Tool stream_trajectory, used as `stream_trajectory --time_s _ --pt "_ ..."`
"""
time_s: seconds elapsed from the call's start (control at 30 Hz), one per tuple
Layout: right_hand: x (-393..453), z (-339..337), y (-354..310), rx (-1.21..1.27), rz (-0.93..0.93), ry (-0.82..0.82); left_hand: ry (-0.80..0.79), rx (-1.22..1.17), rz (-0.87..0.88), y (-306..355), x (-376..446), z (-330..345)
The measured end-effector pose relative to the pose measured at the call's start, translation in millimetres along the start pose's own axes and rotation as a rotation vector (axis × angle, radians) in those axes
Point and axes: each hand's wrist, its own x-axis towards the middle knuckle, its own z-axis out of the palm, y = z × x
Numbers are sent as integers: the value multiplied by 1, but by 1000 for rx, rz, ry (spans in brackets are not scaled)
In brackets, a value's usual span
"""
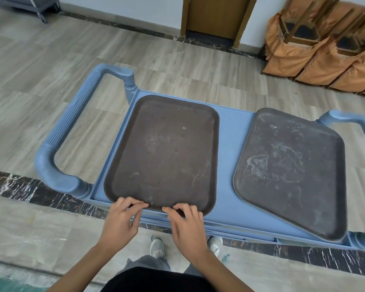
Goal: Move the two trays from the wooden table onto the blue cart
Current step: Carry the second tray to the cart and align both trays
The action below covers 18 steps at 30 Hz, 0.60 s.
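The fingers (139,204) of the left hand (119,220) are bent, and their tips touch the near rim of the left tray (164,148). The right hand (188,222) does the same just beside it, fingers curled onto that rim. I cannot tell if they pinch it or only press it. This tray lies flat at the left end of the blue cart (234,144), its near rim at the cart's near edge. The right tray (291,171) sits crooked at the right end, one corner poking over the near edge. To finish well, I think both hands should let go softly, then turn the crooked tray straight
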Motion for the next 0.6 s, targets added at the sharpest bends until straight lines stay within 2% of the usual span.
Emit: stream_trajectory --time_s 0.1,0.23,0.4,0.6 --pt "9 -6 -3 154 1 -40 -89 57 -79 -4 3 -16" --pt "14 -21 12 277 63 -25 -186 -5 -120 6 21 -27" --pt "2 -49 63 339 266 21 -238 -246 -138 52 81 -8" --pt "-12 -102 143 355 471 250 -349 -397 -143 109 147 32"
